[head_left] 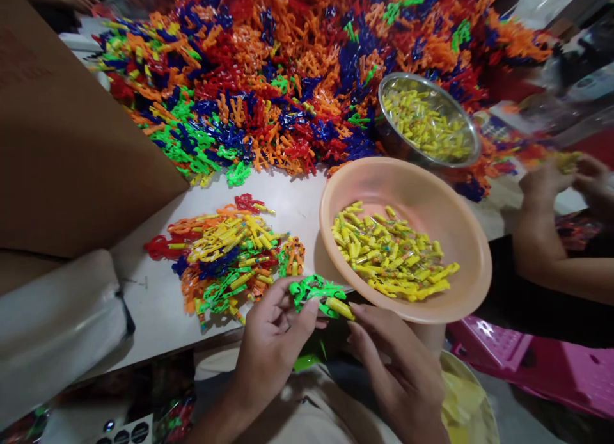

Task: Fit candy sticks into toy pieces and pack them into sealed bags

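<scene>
Both hands meet low: left hand [268, 341] pinches a light, stiff green plastic frame [314, 292]; right hand [393, 361] fingertips grip a small yellow tube [339, 308] against it, best held by its ends.

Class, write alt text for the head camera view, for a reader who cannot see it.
A person's left hand and right hand hold a green plastic piece and a small yellow tube beside an orange bowl of yellow tubes. A multicoloured heap of plastic pieces covers the table behind.
</scene>
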